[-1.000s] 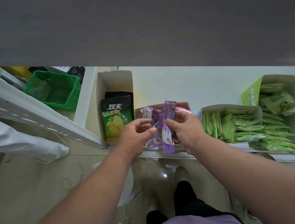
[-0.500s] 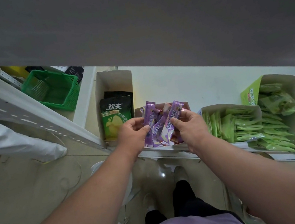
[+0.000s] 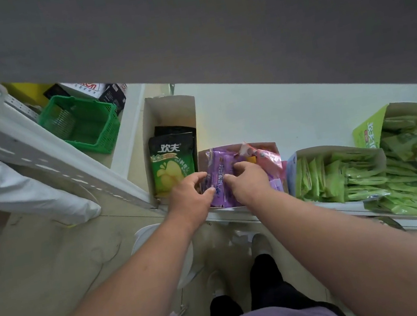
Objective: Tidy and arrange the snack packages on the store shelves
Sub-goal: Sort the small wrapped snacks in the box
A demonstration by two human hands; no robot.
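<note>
Purple packets (image 3: 219, 180): lay bunched in an open carton (image 3: 269, 147) at the shelf's front edge, about 12 o'clock from the person.
Left hand (image 3: 190, 198): fingers curled on the bunch's left edge, at 9 o'clock of it, apparently squaring the stack.
Right hand (image 3: 247, 181): fingertips pressed down on the bunch at its 3 o'clock side, apparently seating it in the carton; a full grip could not be confirmed.
Pink packets (image 3: 267, 159): shared the carton, at 2 o'clock of the purple ones.
Chip bag (image 3: 171, 164): green and black, upright in the carton at 10 o'clock, face forward for display; "50" legible under Chinese characters.
Light green sachets (image 3: 343, 176): filed on edge in cartons at 3 o'clock.
Purple packet text: Chinese characters, too small to read.
</note>
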